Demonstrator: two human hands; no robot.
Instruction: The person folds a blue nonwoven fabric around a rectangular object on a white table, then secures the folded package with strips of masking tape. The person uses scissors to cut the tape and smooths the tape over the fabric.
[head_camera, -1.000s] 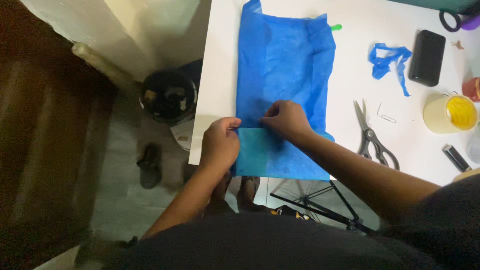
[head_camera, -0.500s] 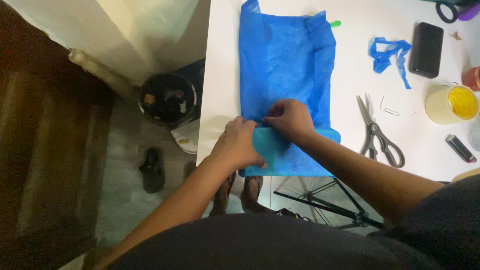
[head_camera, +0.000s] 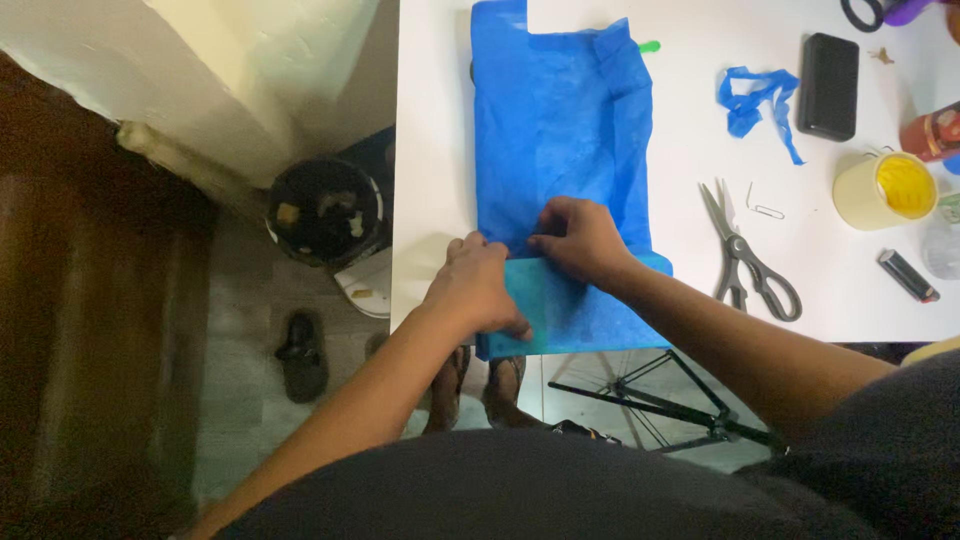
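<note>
Head view looks down over a dark shirt at two bare arms reaching onto a white table (head_camera: 430, 150). Nearest the person, the lower end of a blue sheet (head_camera: 560, 130) hangs just past the table's near edge, and a strip of it is folded up there, so that a paler, smoother band runs across its width. The left hand (head_camera: 478, 288) lies on the left part of that band, its fingers curled and pressing the fold down; whether they pinch it cannot be told. The right hand (head_camera: 583, 240) sits just beyond and to the right, touching the left hand's fingertips, and its fingers pinch the top edge of the fold.

The sheet is thin, crinkled and translucent, like tissue paper, deep blue with darker stripes where layers overlap. Its long axis runs away from the person, from the table's near edge to the far edge of the picture. Most of it lies flat beyond both hands; only the folded band is under them. Its right border is turned up and rumpled.

To the right, well apart from the sheet, lie scissors (head_camera: 745, 255), a paper clip (head_camera: 765, 208), a yellow cup (head_camera: 885, 190), a blue scrap (head_camera: 755, 95) and a black case (head_camera: 828, 72). Left of the table, on the floor, stands a dark bin (head_camera: 325, 212).
</note>
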